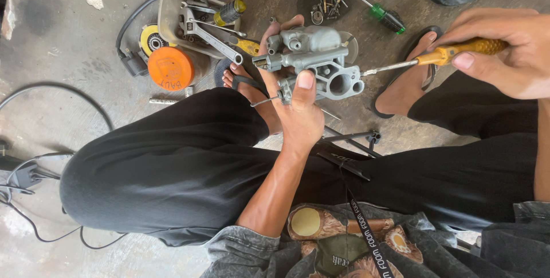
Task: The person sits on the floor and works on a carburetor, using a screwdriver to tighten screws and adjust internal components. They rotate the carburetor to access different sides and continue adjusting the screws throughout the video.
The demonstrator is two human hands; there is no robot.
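Note:
My left hand (pixel 301 114) grips a grey metal carburettor body (pixel 315 60) from below, thumb pressed on its front face, holding it above my feet. My right hand (pixel 507 49) is closed around the yellow handle of a screwdriver (pixel 441 55). Its thin shaft points left and the tip meets the right side of the carburettor, beside the round bore. I am squatting in black trousers, with both feet in sandals on the concrete floor.
A beige tray (pixel 172 11) with wrenches and tools lies at the upper left, next to an orange round lid (pixel 170 67). Loose screws and bits (pixel 323 0) and a green-handled screwdriver (pixel 384 15) lie on the floor ahead. Black cables (pixel 34 91) run at the left.

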